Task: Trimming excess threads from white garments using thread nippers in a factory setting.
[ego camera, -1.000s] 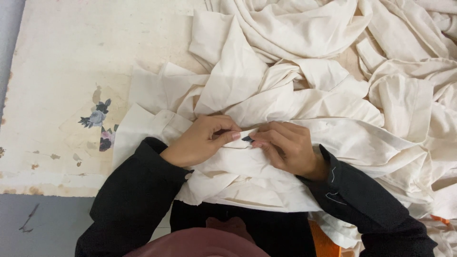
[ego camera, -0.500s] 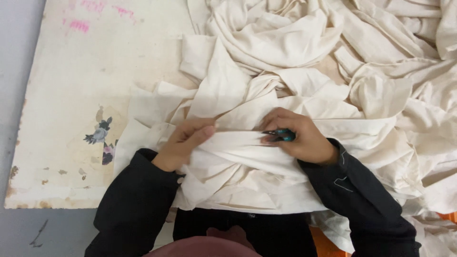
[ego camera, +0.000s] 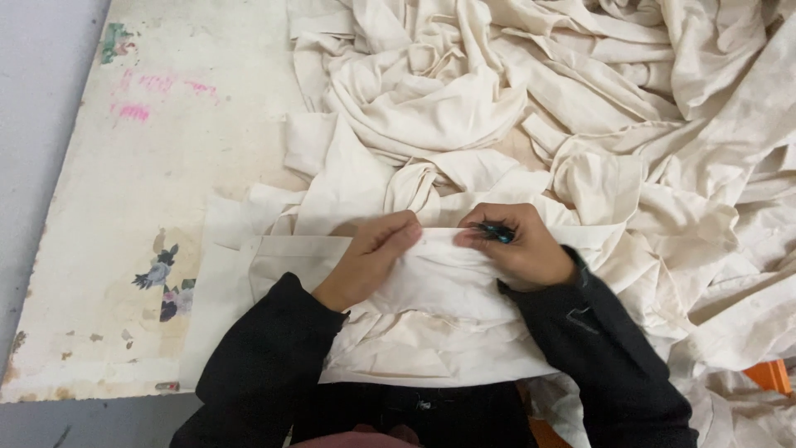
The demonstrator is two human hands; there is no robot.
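From the head camera, the left hand [ego camera: 375,253] lies with fingers curled, pinching the folded edge of a cream cloth [ego camera: 431,286] spread on the worn white table [ego camera: 141,191] just before the person. The right hand [ego camera: 514,245] is closed around a small dark tool [ego camera: 496,233], its fingertips also pressing that cloth edge. A large heap of cloth [ego camera: 580,99] lies behind.

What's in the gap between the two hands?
Head view: only the folded edge of cream cotton cloth spans between left hand and right hand, which holds a small dark-teal tool.
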